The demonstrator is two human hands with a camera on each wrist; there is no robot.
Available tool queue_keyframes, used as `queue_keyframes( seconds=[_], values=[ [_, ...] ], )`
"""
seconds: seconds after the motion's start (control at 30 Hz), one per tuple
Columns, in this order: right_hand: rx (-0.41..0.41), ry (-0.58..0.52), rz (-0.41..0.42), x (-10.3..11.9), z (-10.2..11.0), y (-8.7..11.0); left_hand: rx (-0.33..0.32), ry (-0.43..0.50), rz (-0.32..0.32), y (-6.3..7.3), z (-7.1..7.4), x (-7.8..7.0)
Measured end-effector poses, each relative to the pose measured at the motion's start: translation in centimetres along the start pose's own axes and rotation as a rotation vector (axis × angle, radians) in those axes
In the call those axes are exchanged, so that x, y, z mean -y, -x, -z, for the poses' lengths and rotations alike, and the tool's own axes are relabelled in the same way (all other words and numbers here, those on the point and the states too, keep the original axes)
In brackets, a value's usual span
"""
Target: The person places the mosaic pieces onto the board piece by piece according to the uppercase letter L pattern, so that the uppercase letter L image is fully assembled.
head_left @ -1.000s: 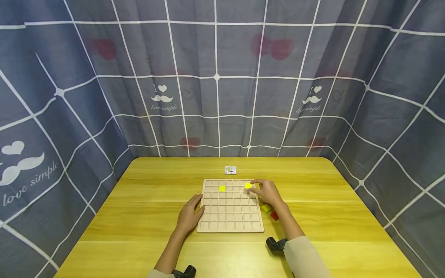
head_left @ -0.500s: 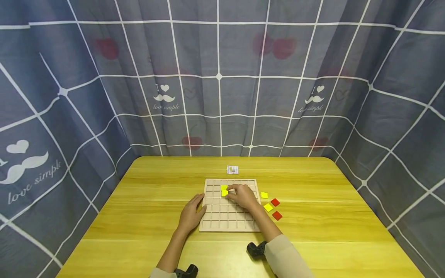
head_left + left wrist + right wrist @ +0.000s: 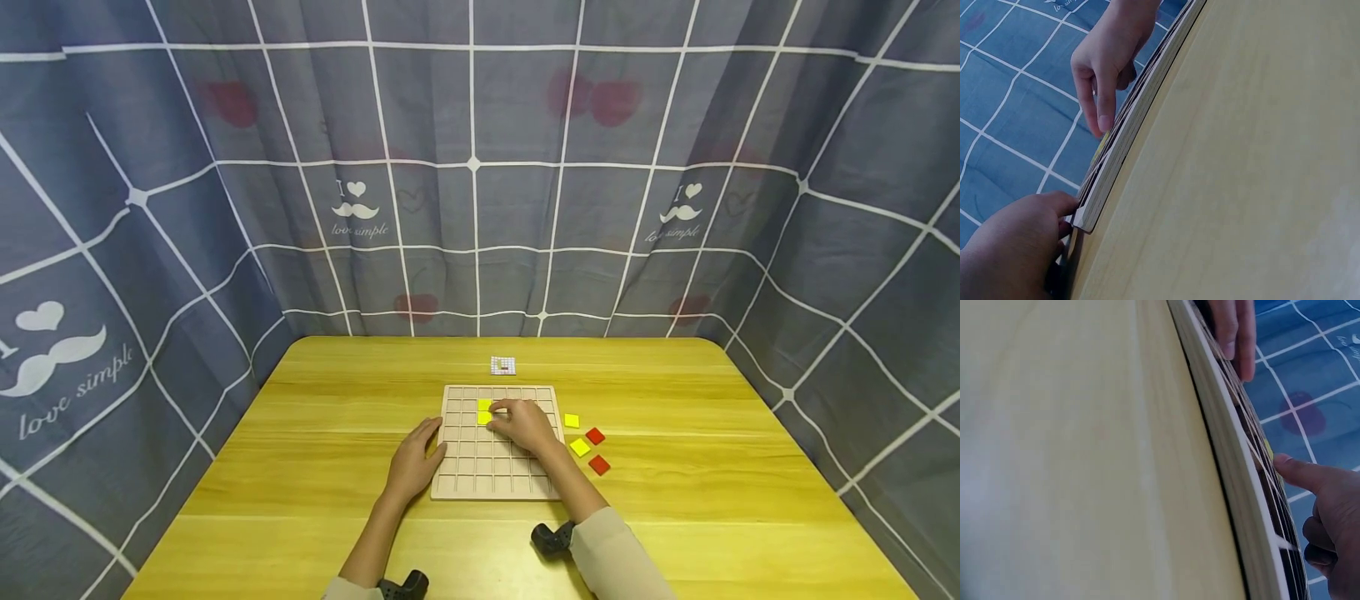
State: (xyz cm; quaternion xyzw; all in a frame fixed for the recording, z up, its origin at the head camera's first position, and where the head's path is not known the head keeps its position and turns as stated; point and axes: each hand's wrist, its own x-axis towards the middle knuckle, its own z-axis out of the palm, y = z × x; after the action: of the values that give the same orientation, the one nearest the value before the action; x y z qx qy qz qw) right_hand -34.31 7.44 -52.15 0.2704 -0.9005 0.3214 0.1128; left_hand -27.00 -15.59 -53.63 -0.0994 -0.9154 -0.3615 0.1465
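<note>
A light wooden grid board (image 3: pixel 495 475) lies on the table. Two yellow square tiles sit one in front of the other in its upper left part: a rear tile (image 3: pixel 484 405) and a front tile (image 3: pixel 484 418). My right hand (image 3: pixel 522 423) reaches over the board, its thumb and index finger pinching the front tile at its right side. In the right wrist view, the thumb (image 3: pixel 1294 470) touches a sliver of yellow. Along the board's left edge rests my left hand (image 3: pixel 411 460), fingers extended and touching the side. The right palm hides some grid cells.
Right of the board lie two loose yellow tiles (image 3: pixel 580 447) and two red tiles (image 3: pixel 596 436). Behind the board is a small printed grid card (image 3: pixel 503 366). A checked curtain (image 3: pixel 510 208) surrounds the wooden table (image 3: pixel 315 467) at the back and sides.
My right hand moved left from the board's upper right, carrying a yellow tile to a spot in front of the other one. Over the last half second it barely shifts. The left hand stays put.
</note>
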Motion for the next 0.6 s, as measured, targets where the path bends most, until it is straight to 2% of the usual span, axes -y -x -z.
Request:
queue_keyframes(
  seconds=[0.07, 0.2, 0.4, 0.6],
  values=[
    [0.004, -0.026, -0.047, -0.2, 0.4, 0.4, 0.003, -0.004, -0.001, 0.0, 0.0, 0.0],
    [-0.048, -0.087, -0.116, -0.8, 2.1, 1.3, 0.005, -0.008, 0.003, 0.0, 0.0, 0.0],
    [-0.115, -0.109, -0.195, -3.2, 5.5, 3.4, 0.001, -0.014, 0.001, 0.0, -0.1, 0.0],
    [-0.066, -0.082, -0.283, -6.0, 8.5, 5.2, 0.008, -0.015, 0.006, -0.1, -0.1, 0.1]
  ],
)
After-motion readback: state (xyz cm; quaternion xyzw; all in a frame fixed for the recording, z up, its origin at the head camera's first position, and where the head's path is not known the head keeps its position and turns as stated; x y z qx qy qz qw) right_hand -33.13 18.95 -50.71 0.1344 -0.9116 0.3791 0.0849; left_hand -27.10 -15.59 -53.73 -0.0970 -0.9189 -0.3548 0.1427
